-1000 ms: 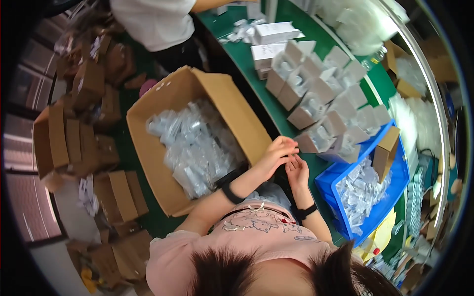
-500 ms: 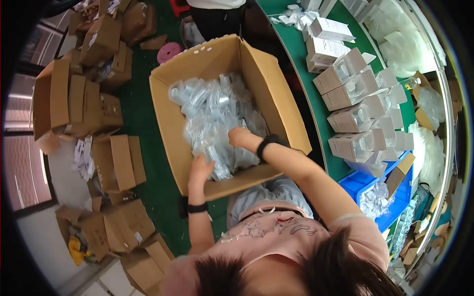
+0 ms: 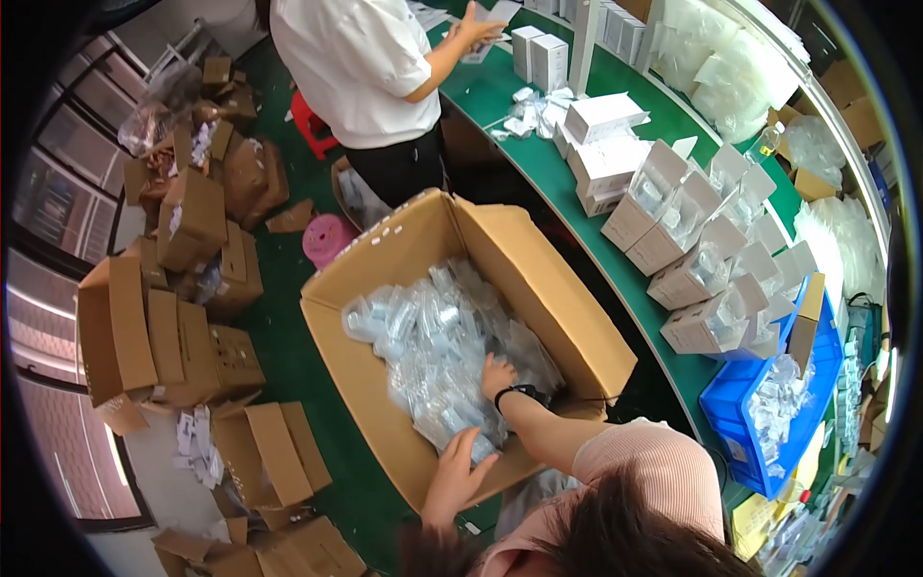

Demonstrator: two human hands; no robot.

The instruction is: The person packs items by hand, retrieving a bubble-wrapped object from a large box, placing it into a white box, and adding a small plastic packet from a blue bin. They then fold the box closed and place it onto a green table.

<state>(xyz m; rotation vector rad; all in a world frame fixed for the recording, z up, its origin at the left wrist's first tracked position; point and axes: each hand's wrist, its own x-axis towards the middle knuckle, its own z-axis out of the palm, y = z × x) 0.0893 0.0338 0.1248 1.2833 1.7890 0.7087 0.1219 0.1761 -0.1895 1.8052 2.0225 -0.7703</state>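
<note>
Since half a second ago, our left hand (image 3: 456,473) has shifted rightward along the near end of the clear bags (image 3: 423,351), and a co-worker's upper body (image 3: 356,77) has come into view at eleven o'clock. Taking the big carton (image 3: 356,356) as our clock's centre, we have opened cartons (image 3: 125,327) stacked at nine and a pink round thing (image 3: 329,240) between ten and eleven. The bags lie heaped inside the carton. Our left hand, at six, has thumb and fingers parted over them; our right hand (image 3: 497,375) reaches among them at four, fingers bent. We cannot tell whether either grips a bag. The carton's tall right wall (image 3: 548,298) stands between our hands and the green table (image 3: 481,87), where open white boxes (image 3: 635,226) stand at two. A blue bin (image 3: 733,418) sits between three and four.
</note>
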